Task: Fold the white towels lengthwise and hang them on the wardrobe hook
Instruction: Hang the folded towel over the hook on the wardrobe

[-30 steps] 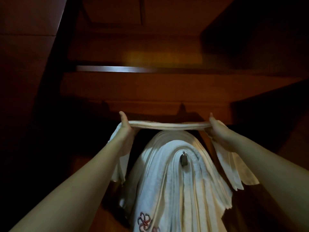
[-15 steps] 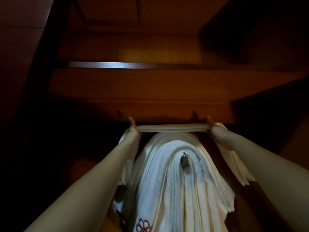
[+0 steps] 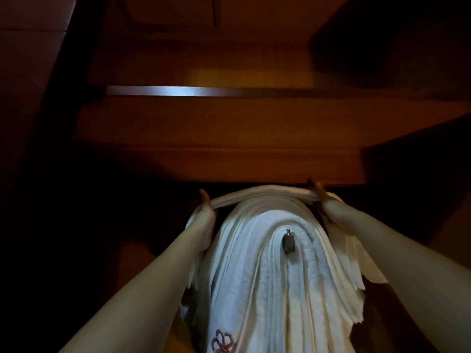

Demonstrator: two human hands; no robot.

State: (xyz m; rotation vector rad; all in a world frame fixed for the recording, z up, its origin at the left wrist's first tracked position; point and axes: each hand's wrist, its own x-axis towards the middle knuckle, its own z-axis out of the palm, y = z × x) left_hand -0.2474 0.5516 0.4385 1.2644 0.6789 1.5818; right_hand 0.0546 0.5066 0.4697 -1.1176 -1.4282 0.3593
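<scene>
White terry-cloth towels (image 3: 257, 276) hang in a thick stack, their pile nubbly and matt, their flat-woven hems smoother at the folded edges. One carries a red embroidered motif (image 3: 222, 341) in thread. A small hook (image 3: 288, 241) of dull grey metal shows a faint sheen. The top towel (image 3: 265, 194), thinner and smoother cloth, lies taut. Behind, the wardrobe (image 3: 229, 138) is reddish-brown wood with a satin varnish; one shelf edge (image 3: 178, 91) catches a glossy streak of light.
</scene>
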